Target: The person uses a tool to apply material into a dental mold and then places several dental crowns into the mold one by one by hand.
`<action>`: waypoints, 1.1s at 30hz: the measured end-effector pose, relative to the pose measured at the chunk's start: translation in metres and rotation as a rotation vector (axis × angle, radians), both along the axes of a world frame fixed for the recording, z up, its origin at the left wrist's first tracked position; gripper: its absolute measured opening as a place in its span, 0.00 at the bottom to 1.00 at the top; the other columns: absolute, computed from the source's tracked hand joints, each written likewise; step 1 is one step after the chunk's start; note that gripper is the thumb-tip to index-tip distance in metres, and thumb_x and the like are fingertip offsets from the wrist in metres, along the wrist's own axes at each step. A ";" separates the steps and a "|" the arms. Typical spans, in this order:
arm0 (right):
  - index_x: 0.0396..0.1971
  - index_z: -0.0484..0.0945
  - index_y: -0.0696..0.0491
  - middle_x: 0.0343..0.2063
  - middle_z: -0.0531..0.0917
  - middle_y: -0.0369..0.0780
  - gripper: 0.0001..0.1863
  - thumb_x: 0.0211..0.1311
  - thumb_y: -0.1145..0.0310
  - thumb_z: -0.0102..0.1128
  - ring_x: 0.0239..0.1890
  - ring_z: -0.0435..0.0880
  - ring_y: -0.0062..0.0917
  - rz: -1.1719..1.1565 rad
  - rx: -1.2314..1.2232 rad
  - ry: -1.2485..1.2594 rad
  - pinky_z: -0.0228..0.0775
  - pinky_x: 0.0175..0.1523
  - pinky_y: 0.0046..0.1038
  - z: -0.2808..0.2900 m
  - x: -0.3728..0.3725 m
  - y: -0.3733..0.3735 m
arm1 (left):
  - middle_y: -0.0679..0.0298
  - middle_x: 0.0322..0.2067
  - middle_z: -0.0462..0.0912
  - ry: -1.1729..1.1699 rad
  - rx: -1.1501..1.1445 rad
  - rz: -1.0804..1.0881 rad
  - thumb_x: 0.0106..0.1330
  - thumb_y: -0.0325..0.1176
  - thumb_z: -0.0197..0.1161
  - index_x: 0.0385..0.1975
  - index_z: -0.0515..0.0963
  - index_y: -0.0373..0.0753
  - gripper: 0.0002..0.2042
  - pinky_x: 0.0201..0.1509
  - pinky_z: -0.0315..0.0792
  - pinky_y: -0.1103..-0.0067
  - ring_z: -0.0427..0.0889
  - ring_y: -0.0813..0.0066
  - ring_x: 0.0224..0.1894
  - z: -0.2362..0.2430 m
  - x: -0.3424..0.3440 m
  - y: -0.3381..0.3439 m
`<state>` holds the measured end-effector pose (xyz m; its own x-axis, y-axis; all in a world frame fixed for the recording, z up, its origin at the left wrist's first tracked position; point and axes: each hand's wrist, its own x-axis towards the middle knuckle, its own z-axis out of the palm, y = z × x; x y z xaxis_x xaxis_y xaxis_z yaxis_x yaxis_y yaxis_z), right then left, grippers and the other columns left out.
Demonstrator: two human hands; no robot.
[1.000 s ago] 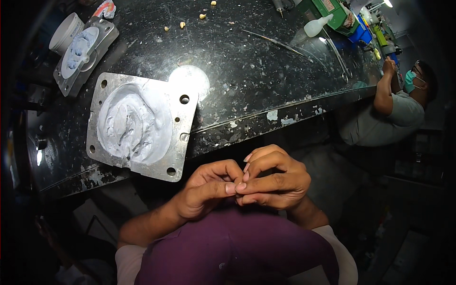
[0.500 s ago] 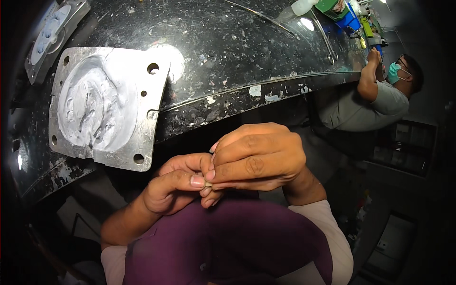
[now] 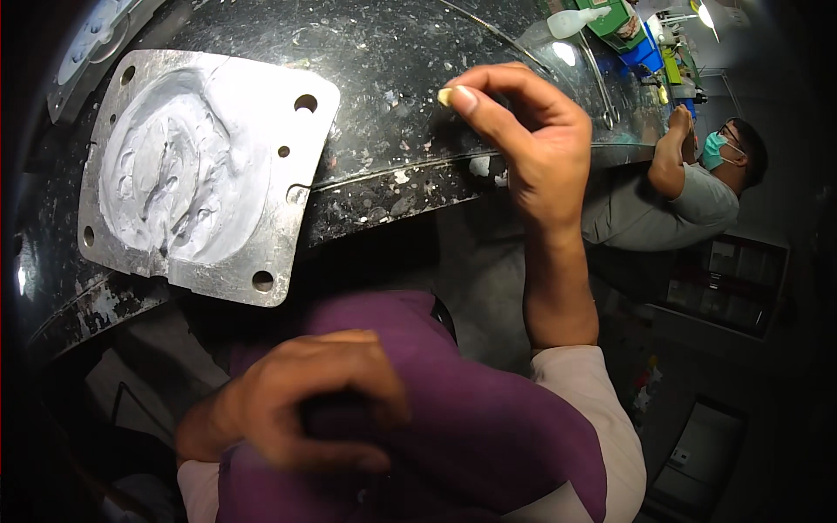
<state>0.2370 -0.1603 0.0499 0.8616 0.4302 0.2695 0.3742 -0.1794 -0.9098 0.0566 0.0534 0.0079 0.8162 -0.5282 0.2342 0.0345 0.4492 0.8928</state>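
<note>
My right hand [image 3: 532,131] is raised over the bench's front part. It pinches a small pale-yellow piece [image 3: 445,96] between thumb and fingertips; I cannot make out what it is. My left hand [image 3: 318,397], blurred by motion, hangs over my purple apron [image 3: 488,418]. Its fingers curve, with the thumb apart from them and nothing visible between. To the left on the bench lies a square metal flask half [image 3: 248,100] with holes in its corners. White plaster [image 3: 179,183] fills its round hollow, moulded in an uneven horseshoe-like relief.
The black, paint-flecked bench [image 3: 384,131] has another metal flask part [image 3: 74,87] at far left. Tweezers [image 3: 501,35], scissors [image 3: 602,83] and a white squeeze bottle [image 3: 571,22] lie toward the back. Green [image 3: 619,30] and blue bins [image 3: 647,57] stand behind. A masked person [image 3: 697,174] sits at right.
My hands have parted. The right has moved up over the bench with the small yellowish piece; the left has let go and dropped toward my apron. The view has shifted slightly.
</note>
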 end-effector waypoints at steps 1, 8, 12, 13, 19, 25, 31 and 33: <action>0.37 0.89 0.59 0.34 0.87 0.37 0.06 0.61 0.76 0.73 0.38 0.85 0.19 -0.001 -0.045 -0.009 0.76 0.46 0.21 -0.001 0.005 0.001 | 0.64 0.30 0.85 -0.196 -0.035 0.200 0.60 0.37 0.73 0.30 0.79 0.39 0.10 0.40 0.71 0.74 0.83 0.71 0.37 0.000 -0.003 0.007; 0.34 0.91 0.53 0.33 0.88 0.35 0.05 0.58 0.71 0.76 0.40 0.84 0.20 -0.033 -0.255 -0.218 0.74 0.47 0.23 -0.006 0.016 0.013 | 0.61 0.35 0.71 -0.556 0.289 1.311 0.69 0.39 0.53 0.35 0.71 0.39 0.10 0.51 0.56 0.64 0.65 0.63 0.43 -0.004 -0.050 0.117; 0.33 0.92 0.51 0.32 0.89 0.34 0.05 0.56 0.70 0.77 0.40 0.83 0.21 -0.036 -0.308 -0.332 0.73 0.48 0.25 -0.008 0.018 0.013 | 0.44 0.50 0.78 -0.472 0.314 1.264 0.72 0.28 0.46 0.51 0.76 0.20 0.18 0.62 0.60 0.60 0.71 0.54 0.55 -0.029 -0.061 0.186; 0.33 0.92 0.51 0.32 0.88 0.33 0.06 0.56 0.70 0.77 0.40 0.83 0.21 -0.040 -0.303 -0.334 0.73 0.47 0.24 -0.008 0.017 0.014 | 0.45 0.49 0.78 -0.497 0.433 1.268 0.72 0.27 0.46 0.50 0.76 0.20 0.17 0.60 0.61 0.62 0.71 0.56 0.53 -0.035 -0.062 0.191; 0.33 0.92 0.50 0.31 0.87 0.32 0.06 0.56 0.69 0.78 0.38 0.82 0.20 -0.038 -0.291 -0.310 0.72 0.47 0.25 -0.012 0.017 0.012 | 0.44 0.50 0.80 -0.397 0.621 1.351 0.72 0.24 0.49 0.48 0.77 0.19 0.15 0.55 0.67 0.69 0.75 0.62 0.48 -0.034 -0.043 0.162; 0.32 0.92 0.47 0.30 0.86 0.30 0.05 0.55 0.69 0.78 0.36 0.80 0.20 -0.064 -0.342 -0.487 0.68 0.50 0.26 -0.013 0.014 0.014 | 0.46 0.50 0.80 -0.370 0.662 1.371 0.72 0.24 0.50 0.49 0.77 0.19 0.15 0.57 0.68 0.71 0.75 0.65 0.49 -0.019 -0.035 0.150; 0.32 0.92 0.47 0.29 0.86 0.30 0.05 0.54 0.68 0.78 0.36 0.80 0.20 -0.062 -0.370 -0.538 0.66 0.52 0.27 -0.014 0.010 0.014 | 0.46 0.50 0.80 -0.301 0.716 1.394 0.72 0.24 0.50 0.50 0.76 0.19 0.14 0.59 0.68 0.73 0.77 0.66 0.50 -0.026 -0.042 0.151; 0.32 0.92 0.46 0.29 0.86 0.30 0.05 0.54 0.68 0.78 0.36 0.80 0.20 -0.065 -0.373 -0.549 0.66 0.53 0.28 -0.014 0.010 0.015 | 0.46 0.51 0.80 -0.282 0.707 1.422 0.72 0.23 0.50 0.50 0.76 0.19 0.14 0.60 0.69 0.73 0.77 0.66 0.50 -0.026 -0.042 0.149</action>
